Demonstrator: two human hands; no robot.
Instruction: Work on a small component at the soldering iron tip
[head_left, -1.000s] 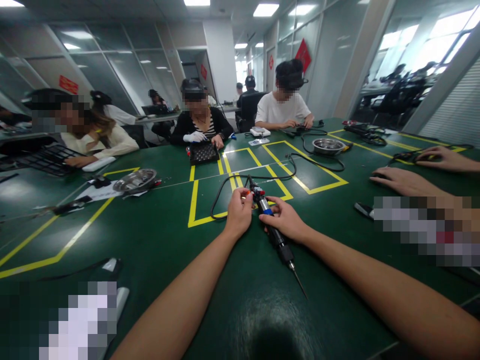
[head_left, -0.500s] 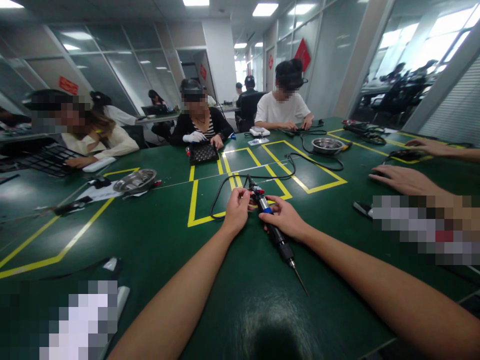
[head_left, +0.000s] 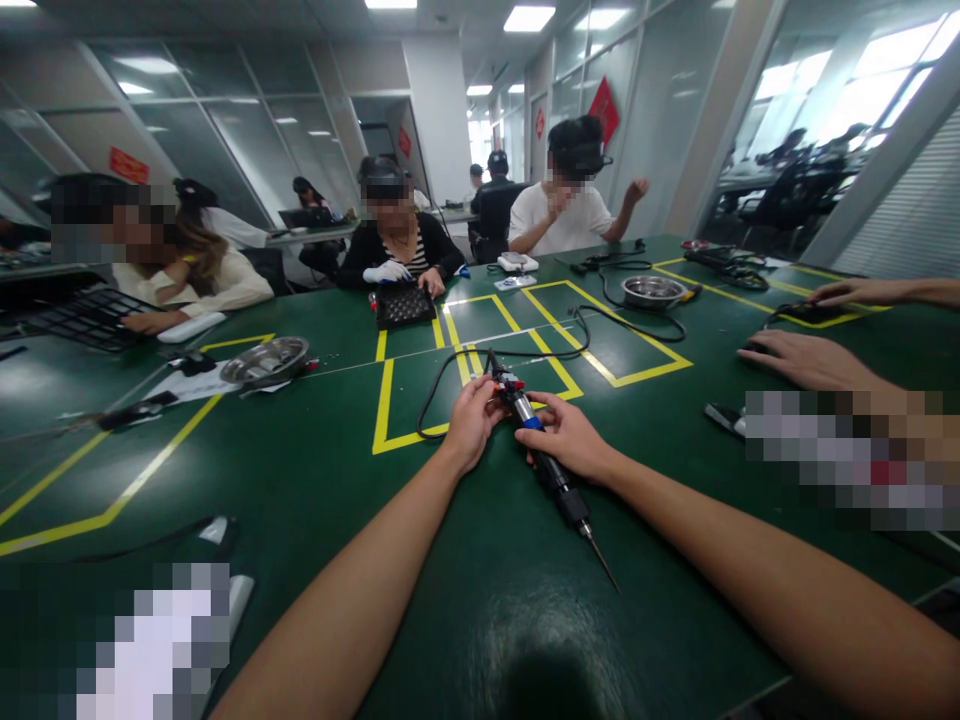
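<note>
A black electric screwdriver point(head_left: 555, 478) lies across the green table point(head_left: 315, 480), its bit pointing toward me and its cable point(head_left: 450, 368) looping away over the yellow tape lines. My right hand point(head_left: 571, 438) is wrapped round the tool's body near its blue band. My left hand point(head_left: 471, 420) is closed on the tool's rear end, by the red part where the cable enters.
A co-worker's hands point(head_left: 802, 360) rest on the table at the right. A metal bowl point(head_left: 264, 360) stands at the left, another bowl point(head_left: 654, 290) at the far right, and a black tray point(head_left: 405, 304) before a person opposite. Several people sit around the table.
My hands and the screwdriver have barely shifted. The person in white opposite has raised both hands from the table. The co-worker's far hand at the right has moved farther away.
</note>
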